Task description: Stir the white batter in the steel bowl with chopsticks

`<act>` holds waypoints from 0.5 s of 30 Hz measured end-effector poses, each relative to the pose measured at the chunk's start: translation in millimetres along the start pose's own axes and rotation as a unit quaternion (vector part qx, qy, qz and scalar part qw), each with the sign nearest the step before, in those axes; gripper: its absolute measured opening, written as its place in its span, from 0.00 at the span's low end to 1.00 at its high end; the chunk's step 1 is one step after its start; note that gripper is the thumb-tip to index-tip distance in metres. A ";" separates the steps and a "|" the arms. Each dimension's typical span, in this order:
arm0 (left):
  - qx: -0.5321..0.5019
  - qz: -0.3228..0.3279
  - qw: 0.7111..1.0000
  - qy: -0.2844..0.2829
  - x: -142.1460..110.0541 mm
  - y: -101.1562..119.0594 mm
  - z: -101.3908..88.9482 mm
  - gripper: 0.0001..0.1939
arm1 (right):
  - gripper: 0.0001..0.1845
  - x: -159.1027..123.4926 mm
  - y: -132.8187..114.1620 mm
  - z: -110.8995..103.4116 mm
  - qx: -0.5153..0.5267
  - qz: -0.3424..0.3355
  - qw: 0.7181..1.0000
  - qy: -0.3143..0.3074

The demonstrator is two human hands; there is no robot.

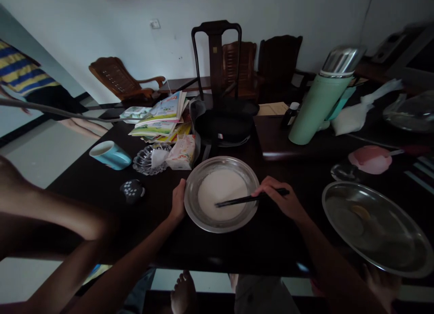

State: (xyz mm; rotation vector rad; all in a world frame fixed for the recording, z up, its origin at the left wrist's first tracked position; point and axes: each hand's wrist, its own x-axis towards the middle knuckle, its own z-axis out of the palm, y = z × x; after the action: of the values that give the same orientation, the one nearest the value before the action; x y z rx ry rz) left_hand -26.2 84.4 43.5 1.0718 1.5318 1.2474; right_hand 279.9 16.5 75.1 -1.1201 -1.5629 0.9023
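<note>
A round metal bowl [191, 214] stands on the dark table in front of me, holding a white, batter-like liquid [222, 187]. My left hand [178, 200] grips the bowl's left side, thumb by the rim and the other fingers mostly hidden. Black chopsticks [239, 199] are pinched in my right hand [280, 197], at the bowl's right side. Their tips dip into the liquid near the middle of the bowl.
A large metal basin [339, 232] stands right, near a pink ladle-like scoop [369, 159] and a green thermos [318, 101]. Left are a blue mug [110, 155], glass dish [145, 160], tissue pack [183, 153] and books [166, 115]. Another person's bent arm [61, 210] rests at the left edge.
</note>
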 end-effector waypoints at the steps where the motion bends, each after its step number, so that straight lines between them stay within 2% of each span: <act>1: 0.000 0.001 1.000 0.000 0.3 -0.5 -0.3 0.29 | 0.16 0.3 -0.3 0.2 -0.013 -0.006 1.000 -0.003; 3: 0.000 0.006 1.000 0.000 0.8 -1.5 -0.7 0.29 | 0.15 0.4 -0.6 -0.5 -0.028 -0.008 0.999 0.036; 6: 0.005 0.019 1.000 -0.001 1.2 -2.8 -1.4 0.29 | 0.20 -0.4 -0.6 -2.0 -0.009 -0.003 0.996 0.087; 8: 0.007 0.025 1.000 -0.005 1.5 -3.6 -1.8 0.29 | 0.21 -0.5 -0.7 -1.7 0.002 -0.006 0.999 0.051; 11: 0.004 0.023 1.000 -0.009 2.2 -4.9 -2.4 0.29 | 0.16 0.6 -0.8 -0.7 -0.014 -0.019 1.000 -0.021; 12: 0.001 0.021 1.000 -0.009 2.4 -5.2 -2.5 0.29 | 0.15 0.9 -0.8 -0.9 -0.021 -0.021 0.999 -0.017; 15: -0.007 0.013 1.000 -0.008 2.1 -4.6 -2.0 0.30 | 0.17 0.3 -0.7 -2.8 -0.014 -0.011 0.998 0.061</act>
State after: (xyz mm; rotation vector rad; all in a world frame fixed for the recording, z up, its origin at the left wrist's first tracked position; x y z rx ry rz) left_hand -29.1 85.4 39.0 1.0926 1.4985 1.2621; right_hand 282.4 16.7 76.5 -1.1541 -1.4899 0.7836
